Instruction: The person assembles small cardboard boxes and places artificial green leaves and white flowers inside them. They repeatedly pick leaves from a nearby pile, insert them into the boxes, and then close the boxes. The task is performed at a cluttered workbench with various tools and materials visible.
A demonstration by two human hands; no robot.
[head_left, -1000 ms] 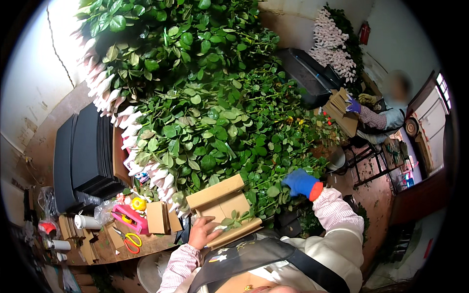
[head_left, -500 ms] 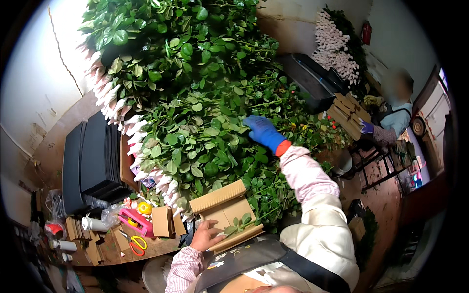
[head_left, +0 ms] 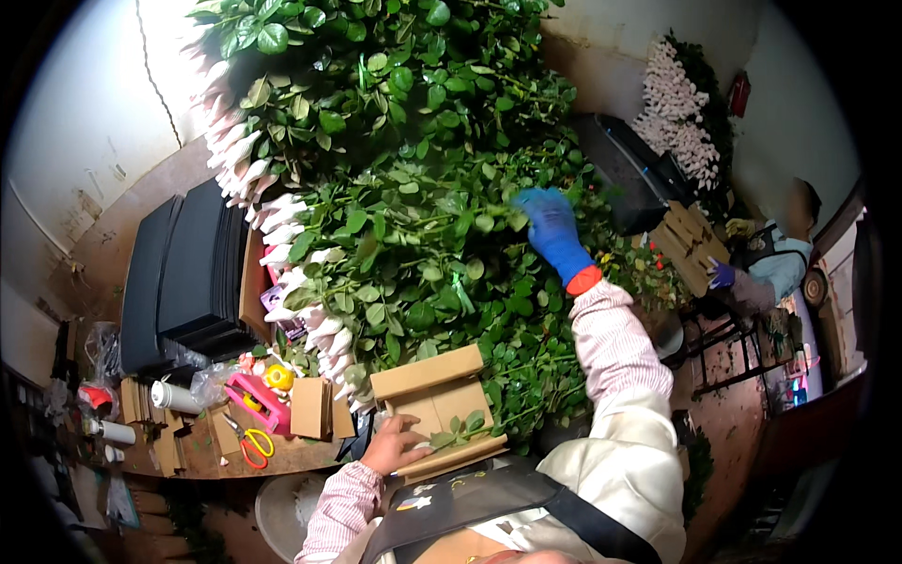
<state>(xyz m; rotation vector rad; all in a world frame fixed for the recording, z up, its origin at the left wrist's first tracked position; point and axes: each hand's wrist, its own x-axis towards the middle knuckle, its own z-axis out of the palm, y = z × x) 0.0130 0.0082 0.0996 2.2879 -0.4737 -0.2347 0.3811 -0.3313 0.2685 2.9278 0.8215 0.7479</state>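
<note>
My left hand (head_left: 393,446), bare, lies with its fingers apart over the near left edge of a folded cardboard piece (head_left: 430,369). A short leafy sprig (head_left: 460,430) rests in the cardboard beside my fingertips. My right hand (head_left: 550,226), in a blue glove with a red cuff, reaches to the right side of a large heap of leafy green stems (head_left: 404,254). Its fingers are curled and slightly blurred around a leafy stem at the top of the heap. White-wrapped flower heads (head_left: 282,221) line the heap's left side.
Left of the heap stand dark stacked sheets (head_left: 202,263). Yellow-handled scissors (head_left: 254,446), a pink tape dispenser (head_left: 258,402), a white bottle (head_left: 176,397) and cardboard pieces (head_left: 312,407) occupy the table. A black bin (head_left: 620,169) stands behind; a co-worker (head_left: 785,249) handles cardboard at right.
My right hand has moved slightly up and to the right over the leaves. The whole view has shifted. My left hand stays at the cardboard.
</note>
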